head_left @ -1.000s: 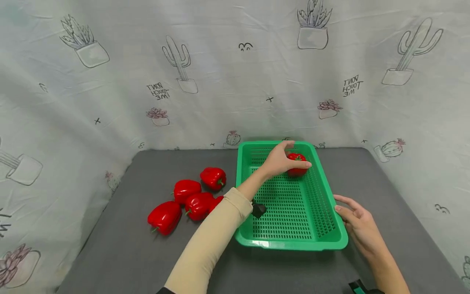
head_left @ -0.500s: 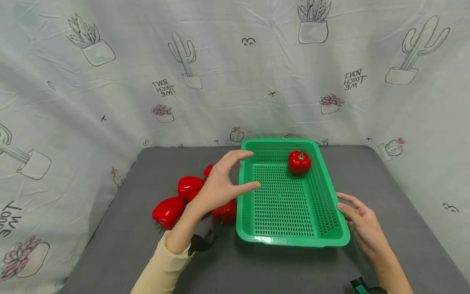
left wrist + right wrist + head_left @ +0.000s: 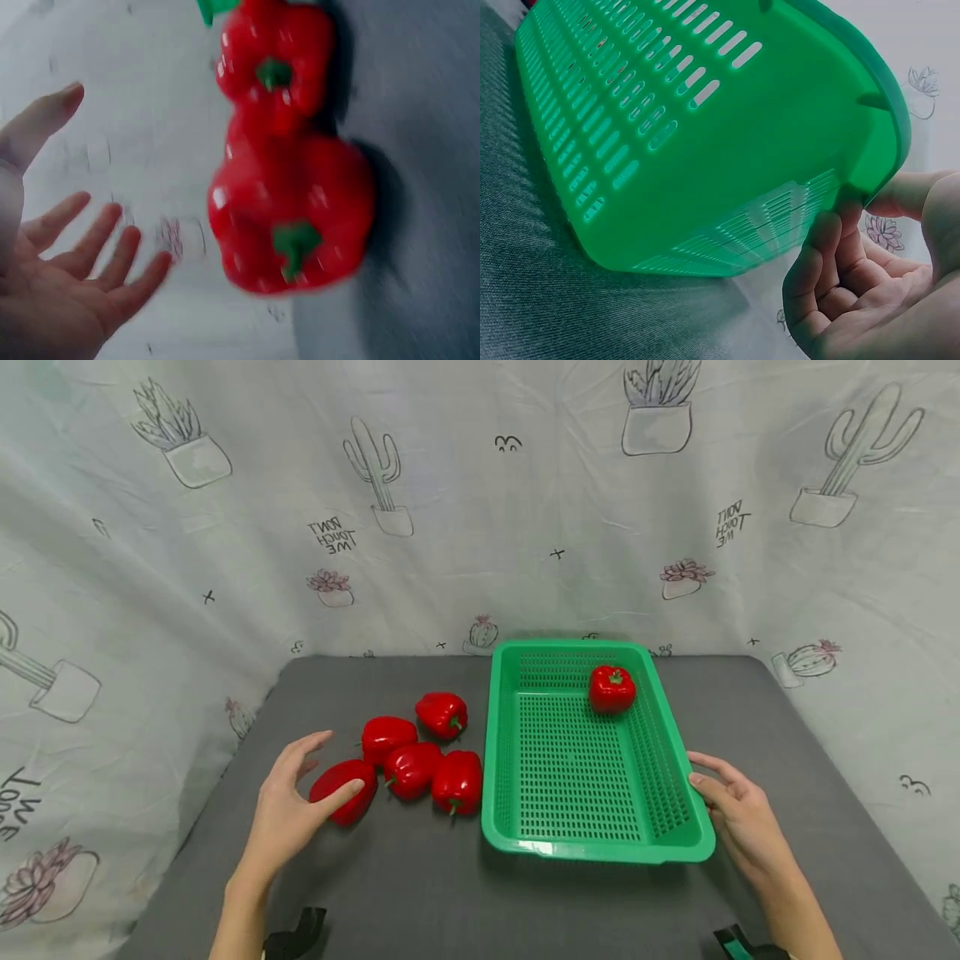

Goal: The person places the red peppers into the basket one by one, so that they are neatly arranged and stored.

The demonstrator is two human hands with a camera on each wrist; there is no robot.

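Note:
My left hand (image 3: pixel 288 806) hovers at the leftmost red bell pepper (image 3: pixel 347 787), thumb and fingers spread on either side of it in the head view. The left wrist view shows that hand (image 3: pixel 82 277) with parted fingers and nothing in it, apart from a bell pepper (image 3: pixel 292 202) with a green stem. My right hand (image 3: pixel 738 814) pinches the right rim of a green plastic basket (image 3: pixel 491 777); in the right wrist view its thumb is over the rim and curled fingers lie under it. One red bell pepper (image 3: pixel 612 691) sits upright in the basket's far right corner.
Several more red bell peppers lie left of the basket, among them one pepper (image 3: pixel 457 783) close to its left wall. Behind the grey table (image 3: pixel 570 910) hangs a pale curtain (image 3: pixel 465 510) printed with potted cacti.
My left hand has let go of the pepper in the basket and moved left and nearer, over to the leftmost pepper. The right hand has kept its hold on the rim.

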